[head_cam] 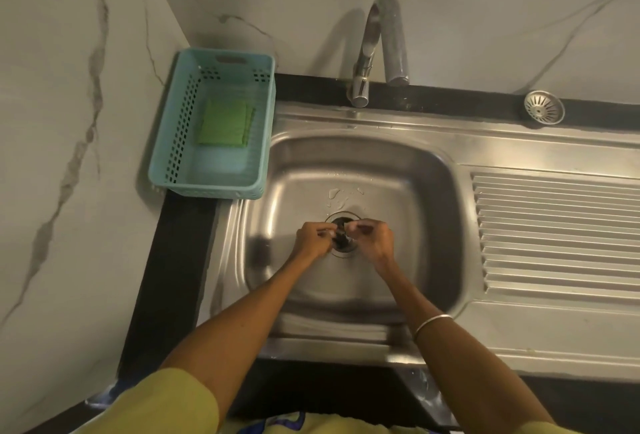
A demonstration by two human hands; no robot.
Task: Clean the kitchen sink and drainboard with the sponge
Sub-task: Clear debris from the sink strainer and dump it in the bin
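The steel sink (408, 170) has a few water drops near its open drain (343, 250). My left hand (312, 240) and my right hand (373, 237) hover close together right over the drain, fingers curled in, with nothing visible in either; the fingertips are blurred. The green sponge (223, 123) lies flat inside the teal plastic basket (180, 142) on the counter left of the sink, well away from both hands. The ribbed drainboard (554, 225) stretches to the right of the basin.
A chrome tap (381, 45) arches over the back rim of the sink. The metal drain strainer (543, 108) rests on the black ledge at the back right. Marble walls close in on the left and behind.
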